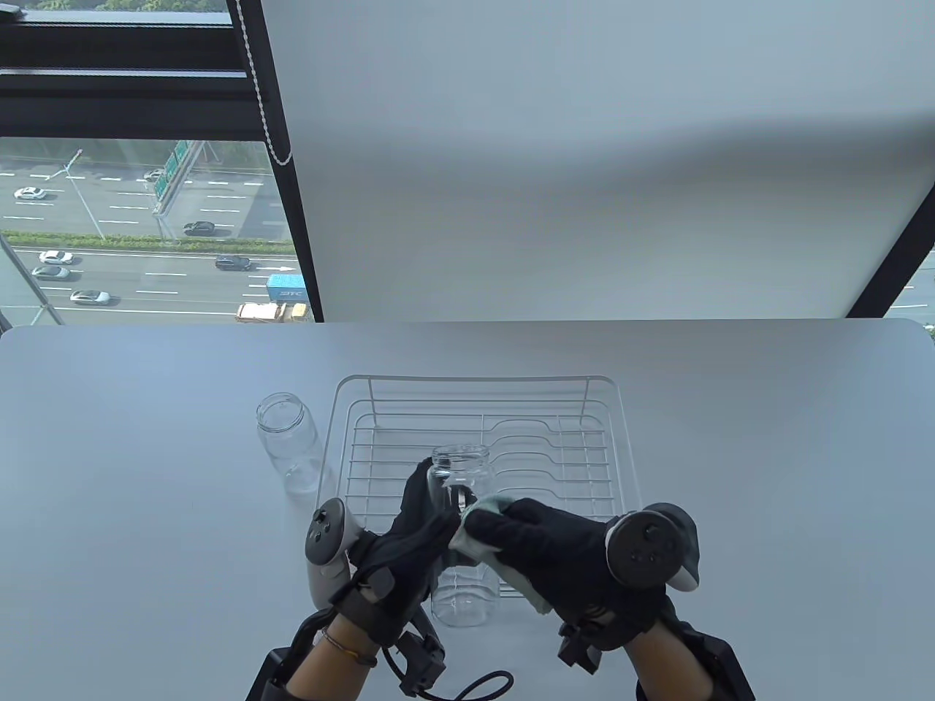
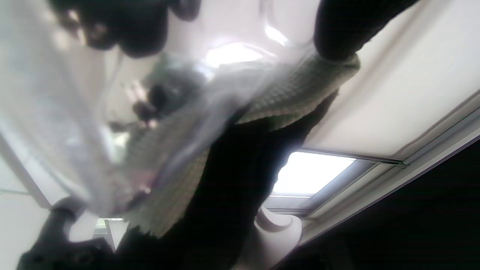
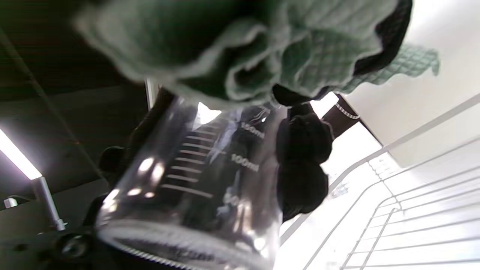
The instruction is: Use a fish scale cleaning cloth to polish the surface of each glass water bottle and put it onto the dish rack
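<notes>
A clear glass bottle (image 1: 462,593) is held tilted above the front of the white wire dish rack (image 1: 478,438). My left hand (image 1: 413,537) grips its left side, fingers curled round the glass. My right hand (image 1: 544,548) presses the pale green fish scale cloth (image 1: 475,533) against the bottle's right side, fingers curled over the cloth. The right wrist view shows the bottle (image 3: 195,183) with measuring marks under the bunched cloth (image 3: 292,48). In the left wrist view, cloth (image 2: 285,97) shows behind blurred glass. A second empty bottle (image 1: 288,442) stands left of the rack.
The rack sits mid-table with nothing on it. A window with a roller blind (image 1: 584,146) rises behind the table's far edge. A black cable (image 1: 475,686) lies at the near edge between my wrists.
</notes>
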`<state>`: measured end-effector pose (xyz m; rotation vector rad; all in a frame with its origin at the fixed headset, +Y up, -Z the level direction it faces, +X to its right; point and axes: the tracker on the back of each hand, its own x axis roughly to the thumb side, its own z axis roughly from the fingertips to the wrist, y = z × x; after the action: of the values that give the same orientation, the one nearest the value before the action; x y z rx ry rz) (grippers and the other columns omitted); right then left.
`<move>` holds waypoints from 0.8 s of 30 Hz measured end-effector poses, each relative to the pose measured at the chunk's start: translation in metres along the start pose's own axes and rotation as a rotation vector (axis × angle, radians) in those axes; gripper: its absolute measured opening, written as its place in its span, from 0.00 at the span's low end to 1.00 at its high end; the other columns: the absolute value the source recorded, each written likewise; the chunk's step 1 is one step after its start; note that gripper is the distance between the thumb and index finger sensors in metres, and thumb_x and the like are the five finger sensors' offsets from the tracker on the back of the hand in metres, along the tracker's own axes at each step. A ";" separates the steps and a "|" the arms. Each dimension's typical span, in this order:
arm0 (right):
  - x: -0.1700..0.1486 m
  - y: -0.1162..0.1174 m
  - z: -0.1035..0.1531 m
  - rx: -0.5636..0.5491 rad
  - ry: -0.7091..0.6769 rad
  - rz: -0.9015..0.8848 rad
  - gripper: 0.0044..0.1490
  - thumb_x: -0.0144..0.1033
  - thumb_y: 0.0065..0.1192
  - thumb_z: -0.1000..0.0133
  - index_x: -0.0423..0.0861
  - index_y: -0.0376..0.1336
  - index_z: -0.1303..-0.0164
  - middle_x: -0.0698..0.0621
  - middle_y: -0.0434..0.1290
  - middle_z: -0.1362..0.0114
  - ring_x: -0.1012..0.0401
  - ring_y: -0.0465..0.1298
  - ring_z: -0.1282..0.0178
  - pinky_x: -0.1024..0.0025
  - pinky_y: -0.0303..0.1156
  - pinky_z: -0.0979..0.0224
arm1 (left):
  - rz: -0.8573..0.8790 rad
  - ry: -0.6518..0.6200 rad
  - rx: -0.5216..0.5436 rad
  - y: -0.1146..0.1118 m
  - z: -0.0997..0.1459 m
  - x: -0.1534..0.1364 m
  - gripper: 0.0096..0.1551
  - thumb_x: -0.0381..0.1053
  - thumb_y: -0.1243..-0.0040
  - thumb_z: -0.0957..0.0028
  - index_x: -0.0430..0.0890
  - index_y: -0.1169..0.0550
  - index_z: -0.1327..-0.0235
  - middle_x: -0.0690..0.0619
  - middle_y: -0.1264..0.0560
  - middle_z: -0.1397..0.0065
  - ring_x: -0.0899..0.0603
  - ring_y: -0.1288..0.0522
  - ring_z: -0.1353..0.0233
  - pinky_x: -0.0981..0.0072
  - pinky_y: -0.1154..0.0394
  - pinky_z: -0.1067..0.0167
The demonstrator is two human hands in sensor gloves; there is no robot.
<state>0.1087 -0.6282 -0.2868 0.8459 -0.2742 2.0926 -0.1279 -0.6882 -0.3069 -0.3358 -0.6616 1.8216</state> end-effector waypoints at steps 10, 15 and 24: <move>0.001 0.002 -0.007 0.354 -0.044 -0.146 0.31 0.40 0.66 0.40 0.72 0.61 0.29 0.40 0.72 0.38 0.53 0.80 0.49 0.48 0.75 0.40 | -0.085 -0.027 0.039 0.004 0.005 0.011 0.58 0.66 0.43 0.42 0.46 0.63 0.19 0.34 0.52 0.20 0.22 0.32 0.29 0.26 0.32 0.36; -0.004 -0.003 0.000 -0.002 0.009 -0.105 0.32 0.43 0.61 0.40 0.75 0.56 0.27 0.43 0.72 0.36 0.54 0.80 0.48 0.50 0.76 0.39 | -0.004 -0.011 -0.032 -0.005 0.001 0.003 0.58 0.65 0.44 0.40 0.46 0.65 0.20 0.33 0.54 0.20 0.21 0.34 0.29 0.25 0.33 0.36; -0.007 -0.001 -0.005 0.224 -0.001 -0.165 0.32 0.41 0.65 0.40 0.74 0.59 0.28 0.41 0.73 0.38 0.53 0.81 0.48 0.49 0.76 0.40 | -0.018 -0.008 0.045 0.001 0.003 0.003 0.58 0.65 0.43 0.42 0.47 0.63 0.19 0.34 0.52 0.20 0.21 0.33 0.29 0.25 0.32 0.37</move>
<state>0.1097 -0.6294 -0.2953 0.9671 0.0313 1.9911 -0.1316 -0.6861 -0.3044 -0.2918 -0.6266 1.8187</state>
